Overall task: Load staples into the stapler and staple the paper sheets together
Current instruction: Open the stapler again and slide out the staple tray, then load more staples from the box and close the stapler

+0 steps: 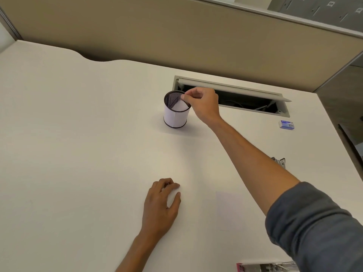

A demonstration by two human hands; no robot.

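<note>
Right hand (200, 104) is pinching a paper sheet (177, 107) curled inside the mesh pen cup (175, 109). Left hand (162, 207) rests on the desk (78, 154), fingers loosely curled, holding nothing. Stapler (279, 162) is mostly hidden behind the forearm; staple box (286, 124) sits far right.

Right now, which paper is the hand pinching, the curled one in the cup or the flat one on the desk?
The curled paper in the mesh cup: the right hand pinches its top corner. The flat sheet lies untouched.
</note>
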